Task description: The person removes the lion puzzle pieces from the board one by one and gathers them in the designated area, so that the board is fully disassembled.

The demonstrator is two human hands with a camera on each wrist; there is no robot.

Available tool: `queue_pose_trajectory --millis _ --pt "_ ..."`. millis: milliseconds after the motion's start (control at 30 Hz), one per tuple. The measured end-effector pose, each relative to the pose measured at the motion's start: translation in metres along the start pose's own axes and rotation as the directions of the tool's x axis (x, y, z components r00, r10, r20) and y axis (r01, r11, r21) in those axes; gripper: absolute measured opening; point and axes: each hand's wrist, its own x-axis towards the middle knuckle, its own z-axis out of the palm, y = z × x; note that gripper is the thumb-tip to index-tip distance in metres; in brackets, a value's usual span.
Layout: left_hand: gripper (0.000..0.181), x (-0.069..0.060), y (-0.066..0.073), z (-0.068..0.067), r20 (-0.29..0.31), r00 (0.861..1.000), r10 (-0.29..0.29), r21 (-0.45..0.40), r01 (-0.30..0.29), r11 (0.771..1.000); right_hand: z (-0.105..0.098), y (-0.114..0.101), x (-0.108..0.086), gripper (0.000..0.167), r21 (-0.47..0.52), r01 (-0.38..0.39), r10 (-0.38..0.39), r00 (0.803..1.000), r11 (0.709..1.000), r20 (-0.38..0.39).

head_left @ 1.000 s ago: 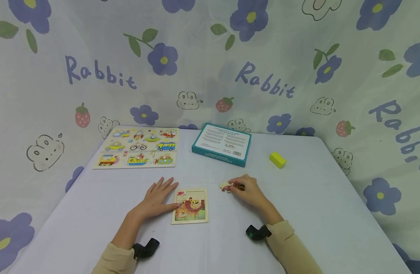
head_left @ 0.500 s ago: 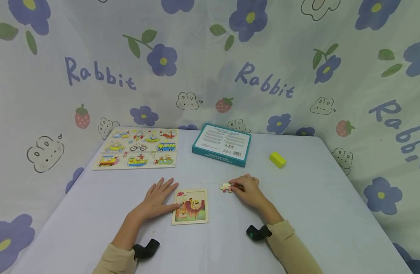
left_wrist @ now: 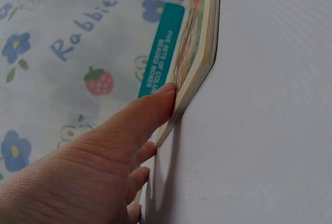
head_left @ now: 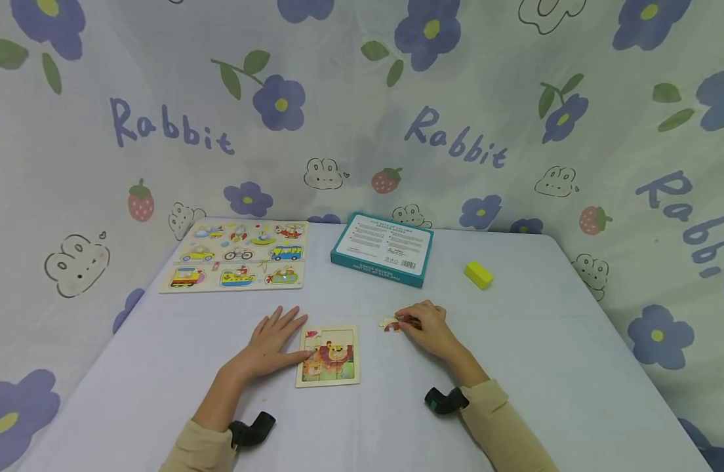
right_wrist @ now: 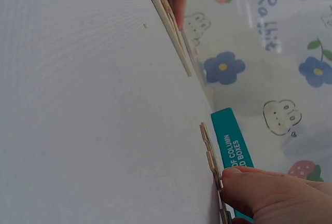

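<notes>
A small square wooden lion jigsaw lies flat on the white table, with a bare gap along its upper right inside the frame. My left hand is spread on the table beside it, and the left thumb rests on its left edge. To the right, my right hand pinches a puzzle piece with red-brown and cream print, low over the table. Partly under those fingers are more dark-edged pieces. The right wrist view shows the pieces edge-on at the fingertips; how many is hidden.
A vehicle peg puzzle board lies at the back left. Behind the hands sits a teal-edged box, and a yellow block is to its right. A patterned curtain hangs behind the table.
The piece at my right fingertips shows a differently placed print and outline from frame to frame, so it has been shifted or turned. My left hand and the lion jigsaw stay put.
</notes>
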Motion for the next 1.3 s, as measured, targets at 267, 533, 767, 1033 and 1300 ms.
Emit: queue_pose_trajectory --millis 267,533,767,1033,1300 --pt "0.079 0.001 -0.001 0.001 0.004 1.000 -0.004 0.005 0.004 1.000 0.000 -0.001 0.000 0.015 0.011 -0.014 0.014 1.000 1.000 0.003" --pt "0.078 -0.002 0.001 0.000 0.009 1.000 -0.004 0.009 0.004 1.000 0.001 -0.002 -0.001 0.012 0.017 0.044 -0.043 0.997 0.999 -0.066" --pt "0.078 -0.003 0.001 0.000 0.006 1.000 -0.005 0.002 0.005 1.000 0.002 -0.016 0.001 0.009 0.064 0.095 -0.090 0.993 0.993 -0.079" --pt "0.076 -0.003 0.003 0.000 0.006 1.000 -0.008 0.011 0.008 1.000 0.009 -0.037 0.000 0.008 0.107 0.124 -0.126 0.992 0.987 0.017" --pt "0.054 -0.001 0.000 0.000 -0.024 0.999 0.020 -0.030 -0.021 0.999 0.021 -0.057 0.001 0.007 0.099 0.299 -0.305 0.950 0.949 0.062"
